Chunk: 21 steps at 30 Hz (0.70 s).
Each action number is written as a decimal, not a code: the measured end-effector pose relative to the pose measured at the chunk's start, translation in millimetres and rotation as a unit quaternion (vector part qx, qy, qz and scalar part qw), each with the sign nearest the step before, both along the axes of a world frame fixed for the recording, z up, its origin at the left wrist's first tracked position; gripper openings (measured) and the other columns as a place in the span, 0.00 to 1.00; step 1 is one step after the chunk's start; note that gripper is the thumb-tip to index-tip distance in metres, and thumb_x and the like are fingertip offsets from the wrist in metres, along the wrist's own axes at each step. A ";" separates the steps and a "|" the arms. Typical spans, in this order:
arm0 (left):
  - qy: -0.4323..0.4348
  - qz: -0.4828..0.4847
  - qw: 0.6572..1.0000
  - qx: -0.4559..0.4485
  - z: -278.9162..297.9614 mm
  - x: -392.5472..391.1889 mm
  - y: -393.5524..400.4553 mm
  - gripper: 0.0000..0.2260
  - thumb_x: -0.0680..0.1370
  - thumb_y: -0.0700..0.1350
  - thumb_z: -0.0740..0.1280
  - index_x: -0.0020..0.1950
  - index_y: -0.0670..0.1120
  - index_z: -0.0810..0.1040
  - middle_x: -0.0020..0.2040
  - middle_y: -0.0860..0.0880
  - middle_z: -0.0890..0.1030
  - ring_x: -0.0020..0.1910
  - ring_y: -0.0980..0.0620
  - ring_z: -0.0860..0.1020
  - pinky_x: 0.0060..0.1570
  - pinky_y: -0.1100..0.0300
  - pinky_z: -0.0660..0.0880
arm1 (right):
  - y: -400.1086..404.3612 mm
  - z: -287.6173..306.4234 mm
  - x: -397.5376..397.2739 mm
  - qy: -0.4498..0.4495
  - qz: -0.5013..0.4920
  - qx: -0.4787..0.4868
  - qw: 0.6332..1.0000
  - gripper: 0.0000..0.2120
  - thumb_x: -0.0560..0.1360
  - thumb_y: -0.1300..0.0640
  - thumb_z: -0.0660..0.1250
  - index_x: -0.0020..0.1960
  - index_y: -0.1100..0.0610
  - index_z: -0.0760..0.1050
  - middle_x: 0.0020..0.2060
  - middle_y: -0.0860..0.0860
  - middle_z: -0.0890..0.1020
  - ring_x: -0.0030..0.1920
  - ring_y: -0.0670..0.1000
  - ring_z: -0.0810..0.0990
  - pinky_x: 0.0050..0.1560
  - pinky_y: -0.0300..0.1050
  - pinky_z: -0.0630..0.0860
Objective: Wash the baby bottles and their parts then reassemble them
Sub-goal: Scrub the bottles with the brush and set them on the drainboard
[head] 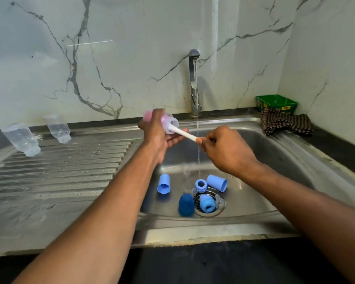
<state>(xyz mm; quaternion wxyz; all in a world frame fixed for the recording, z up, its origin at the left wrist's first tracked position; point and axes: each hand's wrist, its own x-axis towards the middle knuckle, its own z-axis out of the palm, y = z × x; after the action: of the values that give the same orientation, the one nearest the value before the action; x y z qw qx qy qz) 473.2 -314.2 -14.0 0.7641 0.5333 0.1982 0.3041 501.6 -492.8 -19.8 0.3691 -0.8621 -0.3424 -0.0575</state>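
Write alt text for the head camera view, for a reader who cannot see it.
Over a steel sink, the left hand holds a clear baby bottle while the right hand works a white-handled brush inside it. The tap runs; blue bottle parts lie by the drain, two bottles on the drainboard.

A home kitchen: steel sink [244, 128] with a ribbed drainboard [59, 167], running tap [193, 78], marble-look wall [111, 58], checked cloth [285, 124] in the corner.

Single head view, wide-angle, looking forward-down, close over sink [254, 128]; both forearms enter from bottom edge.
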 end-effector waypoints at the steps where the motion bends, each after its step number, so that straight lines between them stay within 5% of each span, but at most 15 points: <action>1: 0.006 -0.004 1.000 -0.004 2.4 1.1 -3.3 0.17 0.79 0.47 0.63 0.65 0.44 0.63 0.47 0.40 0.78 0.40 0.37 0.82 0.38 0.45 0.83 | 1.7 0.2 -1.3 0.009 -0.003 0.007 1.000 0.16 0.81 0.47 0.64 0.41 0.56 0.80 0.29 0.52 0.78 0.29 0.52 0.73 0.32 0.46 0.71; 4: -0.021 0.076 0.997 -0.009 10.6 -2.2 16.7 0.22 0.77 0.47 0.64 0.68 0.41 0.64 0.45 0.39 0.79 0.38 0.38 0.83 0.34 0.47 0.81 | -1.0 3.1 -4.7 0.022 0.013 0.014 1.000 0.18 0.80 0.46 0.64 0.41 0.57 0.80 0.27 0.49 0.76 0.26 0.49 0.70 0.31 0.44 0.69; 8: -0.028 0.170 0.984 -0.046 9.6 -8.1 35.8 0.19 0.77 0.48 0.64 0.62 0.45 0.60 0.56 0.37 0.77 0.36 0.42 0.82 0.35 0.45 0.82 | -7.2 6.0 -7.1 0.031 0.034 0.000 0.999 0.18 0.80 0.46 0.65 0.41 0.57 0.80 0.26 0.48 0.75 0.24 0.46 0.69 0.28 0.42 0.67; 12: 0.010 0.091 0.996 0.013 1.9 -3.5 -1.2 0.18 0.78 0.51 0.64 0.63 0.48 0.61 0.57 0.38 0.78 0.40 0.39 0.84 0.33 0.50 0.82 | 2.7 7.5 -7.7 0.032 0.032 -0.015 0.999 0.14 0.81 0.50 0.63 0.44 0.58 0.80 0.30 0.51 0.77 0.31 0.52 0.75 0.32 0.45 0.71; 17: -0.009 0.069 0.996 0.057 0.6 -5.6 -14.9 0.10 0.78 0.51 0.67 0.52 0.49 0.68 0.51 0.41 0.80 0.48 0.38 0.83 0.38 0.50 0.81 | 14.4 6.0 -11.5 0.193 0.127 0.047 0.972 0.09 0.82 0.57 0.63 0.44 0.57 0.76 0.30 0.52 0.80 0.20 0.45 0.72 0.22 0.37 0.67; 21: -0.006 0.100 0.994 0.035 -1.5 -11.3 -17.7 0.20 0.75 0.53 0.72 0.58 0.47 0.66 0.55 0.40 0.79 0.48 0.41 0.84 0.38 0.50 0.83 | 16.1 2.6 -0.5 0.060 0.082 0.013 0.995 0.11 0.80 0.54 0.65 0.38 0.50 0.76 0.30 0.48 0.81 0.25 0.40 0.75 0.32 0.40 0.70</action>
<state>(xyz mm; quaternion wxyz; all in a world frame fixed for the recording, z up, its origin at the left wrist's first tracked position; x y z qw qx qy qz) 461.9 -331.8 -15.5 0.7119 0.5351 0.2353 0.3893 501.1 -476.7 -17.2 0.4041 -0.8279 -0.3884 0.0207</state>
